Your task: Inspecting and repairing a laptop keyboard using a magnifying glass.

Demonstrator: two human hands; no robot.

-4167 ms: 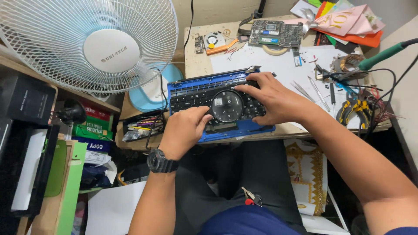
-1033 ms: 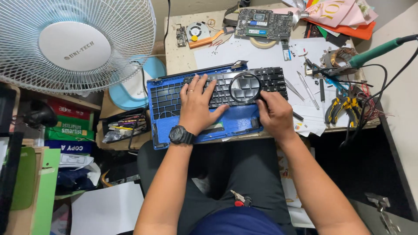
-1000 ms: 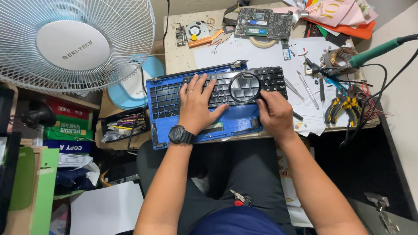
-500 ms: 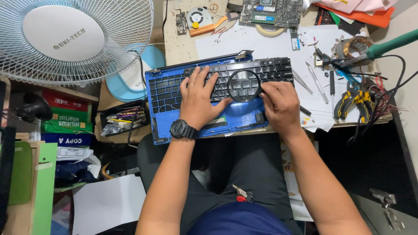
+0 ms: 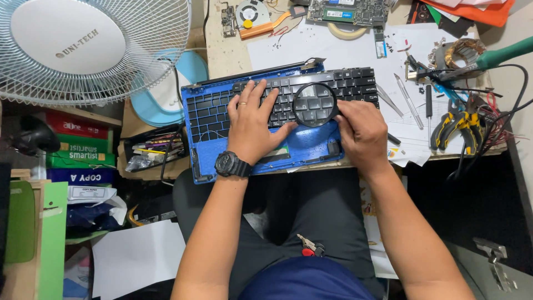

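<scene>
A blue laptop top case [image 5: 214,147] lies on the near edge of the workbench, its left key openings bare. A black keyboard [image 5: 350,83] rests across its right part. My left hand [image 5: 252,125], with a ring and a black wristwatch, presses flat on the keyboard's left half. My right hand [image 5: 361,133] holds a round black-rimmed magnifying glass [image 5: 315,104] over the middle keys, which show enlarged through the lens.
A white desk fan [image 5: 89,47] stands at the left above stacked paper reams [image 5: 80,153]. On the bench lie a circuit board [image 5: 347,11], a cooling fan [image 5: 250,12], tweezers [image 5: 408,100], yellow-handled pliers [image 5: 463,122] and a green soldering iron [image 5: 491,55]. Keys [image 5: 308,245] rest on my lap.
The view has shifted and closed in on the bench. My right hand has moved from the keyboard's top edge to its lower right; the left hand has come up onto the keys.
</scene>
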